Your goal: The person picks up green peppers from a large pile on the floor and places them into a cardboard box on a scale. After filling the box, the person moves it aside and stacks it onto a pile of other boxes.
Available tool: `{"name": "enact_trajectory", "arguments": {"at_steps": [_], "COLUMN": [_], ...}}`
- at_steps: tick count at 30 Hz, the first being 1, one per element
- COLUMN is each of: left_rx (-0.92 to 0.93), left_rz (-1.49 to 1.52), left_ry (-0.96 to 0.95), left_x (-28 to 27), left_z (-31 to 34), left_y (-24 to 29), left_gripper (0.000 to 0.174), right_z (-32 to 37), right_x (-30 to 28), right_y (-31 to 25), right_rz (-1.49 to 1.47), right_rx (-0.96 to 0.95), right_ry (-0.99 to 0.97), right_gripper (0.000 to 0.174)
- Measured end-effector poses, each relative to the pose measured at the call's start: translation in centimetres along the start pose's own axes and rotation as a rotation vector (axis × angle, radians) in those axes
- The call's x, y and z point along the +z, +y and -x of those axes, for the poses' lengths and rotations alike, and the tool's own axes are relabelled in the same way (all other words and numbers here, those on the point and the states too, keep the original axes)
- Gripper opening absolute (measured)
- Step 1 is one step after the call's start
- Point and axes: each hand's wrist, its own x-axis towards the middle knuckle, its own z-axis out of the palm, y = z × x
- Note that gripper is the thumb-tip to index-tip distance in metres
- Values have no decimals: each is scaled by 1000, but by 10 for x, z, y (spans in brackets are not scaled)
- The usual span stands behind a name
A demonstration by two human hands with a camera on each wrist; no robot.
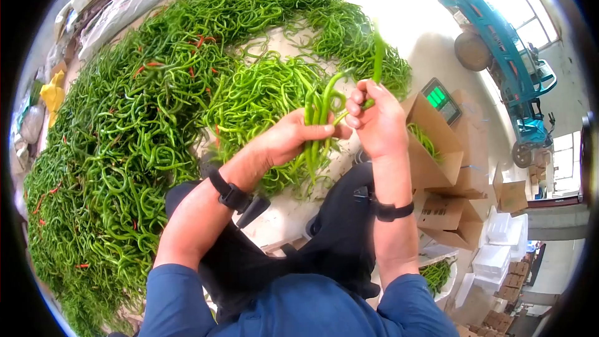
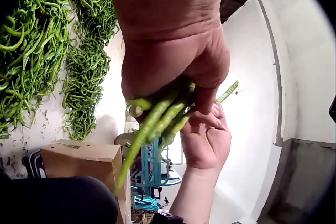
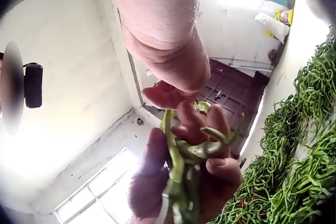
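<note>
My left hand (image 1: pixel 293 135) grips a small bunch of long green chili peppers (image 1: pixel 317 112), its thumb laid across them. In the left wrist view the peppers (image 2: pixel 152 124) stick out below the palm. Close beside it, my right hand (image 1: pixel 379 122) pinches a green chili pepper (image 1: pixel 379 56) that points up and away. The right wrist view shows the bunch of peppers (image 3: pixel 178 166) in the left hand (image 3: pixel 220 174), near the right fingertips. Beneath both hands lies a bright green pile of peppers (image 1: pixel 256 93) on the floor.
A larger, darker heap of peppers (image 1: pixel 112 150) with a few red ones curves around the left and back. To the right stand an open cardboard box (image 1: pixel 430 162) with peppers inside, a scale (image 1: pixel 442 101) with a lit green display and a teal cart (image 1: pixel 499 43).
</note>
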Motion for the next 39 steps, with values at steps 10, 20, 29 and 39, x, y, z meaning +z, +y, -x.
{"name": "enact_trajectory", "arguments": {"at_steps": [10,20,29,39], "left_rx": [-35,-7,10,67], "left_rz": [83,-171,193,198], "left_ry": [62,224,34,313], "left_x": [-7,2,-12,-13], "left_z": [-3,-4,-4,-14], "left_y": [-1,-5,-8,-6], "left_gripper": [37,33,43,64], "right_z": [0,17,-7,8], "right_x": [10,30,7,-13], "right_y": [2,41,31,22], "right_rz": [422,1266,706,295], "right_rx": [-345,-224,-19,-102], "right_ry": [273,180,64,-39], "right_gripper": [15,25,26,23]}}
